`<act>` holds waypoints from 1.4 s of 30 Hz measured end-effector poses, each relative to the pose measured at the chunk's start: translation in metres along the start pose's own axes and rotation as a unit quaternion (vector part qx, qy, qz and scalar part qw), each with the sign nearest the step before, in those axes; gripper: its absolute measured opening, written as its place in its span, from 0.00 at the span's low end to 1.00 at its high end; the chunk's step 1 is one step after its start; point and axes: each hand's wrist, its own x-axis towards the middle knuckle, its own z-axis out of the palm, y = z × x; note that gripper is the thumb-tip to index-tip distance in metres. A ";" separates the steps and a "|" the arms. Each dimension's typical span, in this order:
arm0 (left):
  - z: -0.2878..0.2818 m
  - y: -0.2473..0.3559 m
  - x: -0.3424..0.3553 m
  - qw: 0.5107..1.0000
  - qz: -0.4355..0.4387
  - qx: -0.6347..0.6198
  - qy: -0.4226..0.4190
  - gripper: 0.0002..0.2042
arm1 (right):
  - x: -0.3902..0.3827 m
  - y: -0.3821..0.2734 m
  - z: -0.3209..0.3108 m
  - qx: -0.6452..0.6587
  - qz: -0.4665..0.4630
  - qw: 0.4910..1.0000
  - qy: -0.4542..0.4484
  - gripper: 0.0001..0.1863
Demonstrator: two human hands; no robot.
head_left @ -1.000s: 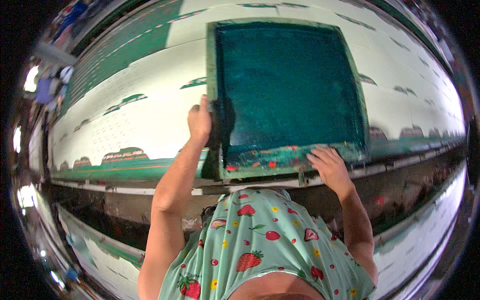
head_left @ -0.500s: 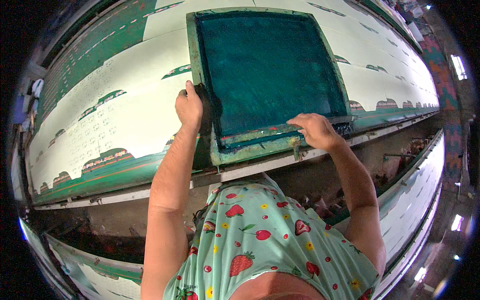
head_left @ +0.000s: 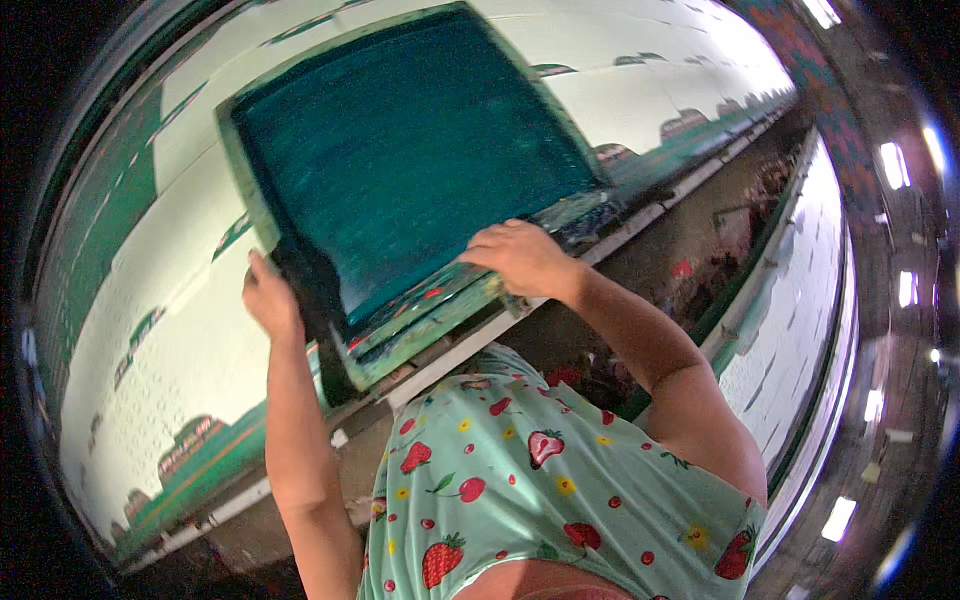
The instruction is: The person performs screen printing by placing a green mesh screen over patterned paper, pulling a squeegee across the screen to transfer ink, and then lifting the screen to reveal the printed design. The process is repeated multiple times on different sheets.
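A large rectangular printing screen lies on the pale printed sheet, its worn green frame point(head_left: 250, 195) surrounding dark teal mesh point(head_left: 400, 140). At the frame's left side, my left hand point(head_left: 272, 298) grips the edge with its thumb up; its other fingers are mostly hidden. My right hand point(head_left: 525, 262) bends its fingers over a long, paint-smeared bar, apparently a squeegee point(head_left: 425, 300), lying along the screen's near edge. Below that hand a small metal fitting point(head_left: 513, 303) sticks out from the frame. Dark shadow covers the frame's lower left corner.
A metal rail point(head_left: 660, 205) runs along the near edge of the long table, whose pale sheet point(head_left: 150, 290) carries dark green printed shapes. Behind me at the right stands a second long table point(head_left: 790, 300). A cluttered gap point(head_left: 735, 225) separates the two tables.
The whole view has turned, so the screen now appears farther left and more tilted. My right hand's fingers lie further over the bar. My left hand stays at the frame's left side.
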 end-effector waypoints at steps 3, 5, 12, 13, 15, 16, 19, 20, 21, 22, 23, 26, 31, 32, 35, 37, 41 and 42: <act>-0.002 0.003 0.001 1.000 0.029 0.011 -0.002 0.33 | 0.004 0.003 0.002 0.005 0.006 1.000 -0.008 0.23; 0.002 0.002 0.001 0.999 0.052 -0.002 -0.013 0.33 | 0.006 0.004 -0.005 0.014 0.020 0.999 -0.032 0.22; 0.002 -0.008 0.007 0.994 0.046 0.098 -0.003 0.31 | 0.014 0.006 -0.012 0.002 0.004 0.999 -0.043 0.22; 0.004 -0.012 0.010 0.992 0.058 0.110 0.004 0.30 | 0.013 0.004 -0.010 -0.002 0.011 0.999 -0.053 0.24; 0.005 0.000 0.001 0.992 0.056 0.108 0.012 0.30 | 0.007 0.000 -0.006 0.008 0.022 0.999 -0.044 0.28; 0.005 -0.001 0.001 0.995 0.056 0.085 0.016 0.30 | 0.005 -0.004 -0.007 0.006 0.021 0.999 -0.025 0.29; 0.003 0.007 -0.007 0.999 0.041 0.018 0.009 0.31 | 0.008 -0.001 0.011 -0.037 0.005 0.998 0.043 0.30; 0.000 0.008 -0.010 0.999 0.040 0.019 0.017 0.32 | 0.019 0.005 0.016 -0.055 -0.006 0.997 0.062 0.30; 0.000 0.016 -0.015 0.999 0.039 0.017 0.020 0.32 | 0.028 0.013 0.018 -0.076 -0.011 0.994 0.080 0.30; 0.003 0.009 -0.012 0.998 0.053 0.001 0.034 0.33 | 0.039 0.020 0.020 -0.096 -0.017 0.990 0.099 0.29; 0.000 0.008 -0.010 0.998 0.048 0.007 0.037 0.33 | 0.054 0.029 0.020 -0.088 -0.028 0.989 0.113 0.29; 0.001 0.012 -0.012 0.998 0.035 0.025 0.043 0.31 | 0.113 0.062 0.013 -0.072 -0.045 0.987 0.139 0.30; 0.005 -0.002 -0.005 0.991 0.087 0.053 0.083 0.25 | 0.220 0.126 0.003 -0.100 -0.064 0.980 0.159 0.27; 0.003 0.001 -0.006 0.995 0.050 0.073 0.054 0.23 | 0.241 0.140 0.002 -0.103 -0.061 0.979 0.163 0.26; 0.001 0.004 -0.007 0.990 0.032 0.123 0.063 0.22 | 0.306 0.170 -0.007 -0.109 -0.055 0.981 0.154 0.27; 0.004 0.007 -0.007 0.988 0.029 0.133 0.071 0.22 | 0.343 0.190 -0.012 -0.112 -0.041 0.981 0.150 0.28; 0.009 0.008 -0.009 0.982 0.025 0.160 0.094 0.22 | 0.392 0.214 -0.032 -0.099 -0.021 0.987 0.127 0.28; 0.011 0.011 -0.009 0.981 0.023 0.168 0.097 0.22 | 0.399 0.221 -0.034 -0.088 -0.032 0.986 0.138 0.28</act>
